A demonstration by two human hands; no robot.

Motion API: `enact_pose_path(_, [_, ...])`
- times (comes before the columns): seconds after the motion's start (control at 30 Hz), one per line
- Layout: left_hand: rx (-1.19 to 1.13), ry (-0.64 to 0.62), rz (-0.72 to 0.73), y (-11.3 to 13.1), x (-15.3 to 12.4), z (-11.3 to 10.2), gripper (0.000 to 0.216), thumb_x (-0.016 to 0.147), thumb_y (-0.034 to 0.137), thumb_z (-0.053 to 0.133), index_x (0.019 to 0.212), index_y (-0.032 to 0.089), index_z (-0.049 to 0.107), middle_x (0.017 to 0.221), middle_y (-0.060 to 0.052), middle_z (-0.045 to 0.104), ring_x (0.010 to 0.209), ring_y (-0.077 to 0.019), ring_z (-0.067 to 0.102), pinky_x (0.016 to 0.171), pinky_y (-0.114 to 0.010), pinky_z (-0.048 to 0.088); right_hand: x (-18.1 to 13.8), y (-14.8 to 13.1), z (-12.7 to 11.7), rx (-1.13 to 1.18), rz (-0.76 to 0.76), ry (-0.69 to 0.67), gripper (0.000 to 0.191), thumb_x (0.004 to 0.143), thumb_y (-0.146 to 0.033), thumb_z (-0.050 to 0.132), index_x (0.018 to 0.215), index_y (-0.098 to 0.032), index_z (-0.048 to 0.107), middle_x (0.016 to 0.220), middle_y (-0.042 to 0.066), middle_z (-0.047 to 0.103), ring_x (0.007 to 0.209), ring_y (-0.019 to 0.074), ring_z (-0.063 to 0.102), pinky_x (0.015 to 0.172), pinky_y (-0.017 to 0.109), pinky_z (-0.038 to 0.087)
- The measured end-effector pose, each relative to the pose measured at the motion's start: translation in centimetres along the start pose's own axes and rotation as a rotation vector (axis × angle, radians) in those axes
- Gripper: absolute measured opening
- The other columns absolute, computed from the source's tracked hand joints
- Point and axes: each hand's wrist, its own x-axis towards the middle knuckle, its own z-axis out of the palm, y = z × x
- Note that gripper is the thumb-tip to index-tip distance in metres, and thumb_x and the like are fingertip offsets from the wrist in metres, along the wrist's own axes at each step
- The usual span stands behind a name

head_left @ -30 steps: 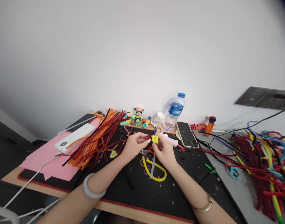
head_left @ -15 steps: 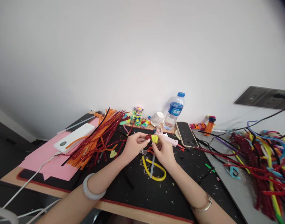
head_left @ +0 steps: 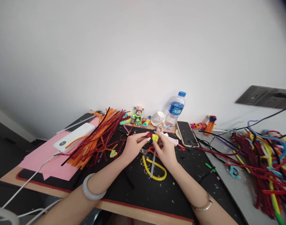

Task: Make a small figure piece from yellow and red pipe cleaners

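Between both hands, above the black mat point(head_left: 143, 193), is a small red and yellow pipe-cleaner piece point(head_left: 154, 137). My left hand point(head_left: 134, 146) pinches its red end, where a bit of green also shows. On the yellow end, the thumb and fingers of my right hand point(head_left: 165, 150) are closed. Just below lie pliers point(head_left: 144, 151) with a yellow looped handle point(head_left: 162, 178), partly hidden by the hands. A pink glue gun point(head_left: 173, 141) rests behind my right hand. Left of my left hand sits a small pale-yellow coil point(head_left: 113, 153).
Orange and red pipe cleaners point(head_left: 86, 147) lie at left by a white power bank point(head_left: 73, 137) on pink sheets point(head_left: 51, 165). A water bottle point(head_left: 174, 112), paper cup point(head_left: 158, 118), pipe-cleaner doll point(head_left: 138, 116) and phone point(head_left: 187, 133) line the wall. More pipe cleaners point(head_left: 257, 168) spread at right.
The red and yellow piece has turned slightly in my fingers, so more of its red end and a bit of green now show. Both hands stay in nearly the same place.
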Motion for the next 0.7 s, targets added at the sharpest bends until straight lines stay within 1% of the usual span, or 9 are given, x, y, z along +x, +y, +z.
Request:
enact_pose_path(0.2, [0.045,0.007,0.003,-0.26,-0.06,0.20,0.038,0.075,0.029,0.061,0.109,0.013,0.063,0.108,-0.007,0.067,0.096,-0.0245,0.064,0.082,-0.036,0.055,-0.02,0.48,0.31,-0.029,-0.070,0.031,0.030,0.080,-0.023,0.051,0.109,-0.015,0.057,0.080,0.007,0.064,0.060,0.0158,0.057,0.060,0.030,0.050])
enact_pose_path(0.4, [0.126,0.026,0.081,-0.28,-0.19,0.30,0.035,0.075,0.027,0.061,0.107,0.012,0.064,0.106,-0.009,0.068,0.095,-0.0239,0.065,0.087,-0.036,0.053,-0.07,0.42,0.51,-0.062,-0.104,0.049,0.030,0.081,-0.021,0.050,0.109,-0.015,0.057,0.084,0.009,0.065,0.063,0.0175,0.060,0.062,0.032,0.051])
enact_pose_path(0.57, [0.193,0.047,0.123,0.21,-0.41,0.43,0.033,0.076,0.026,0.059,0.105,0.011,0.065,0.105,-0.009,0.068,0.094,-0.0226,0.065,0.086,-0.034,0.053,-0.21,0.26,0.41,-0.079,-0.149,0.073,0.028,0.081,-0.020,0.049,0.108,-0.013,0.056,0.085,0.010,0.065,0.066,0.0182,0.060,0.064,0.032,0.051])
enact_pose_path(0.7, [0.231,0.044,0.148,0.55,-0.51,0.53,0.031,0.077,0.024,0.058,0.103,0.010,0.065,0.103,-0.010,0.068,0.092,-0.0217,0.066,0.086,-0.033,0.053,-0.24,0.13,0.44,-0.085,-0.155,0.074,0.028,0.080,-0.019,0.050,0.107,-0.013,0.056,0.090,0.011,0.065,0.069,0.0187,0.061,0.066,0.032,0.051])
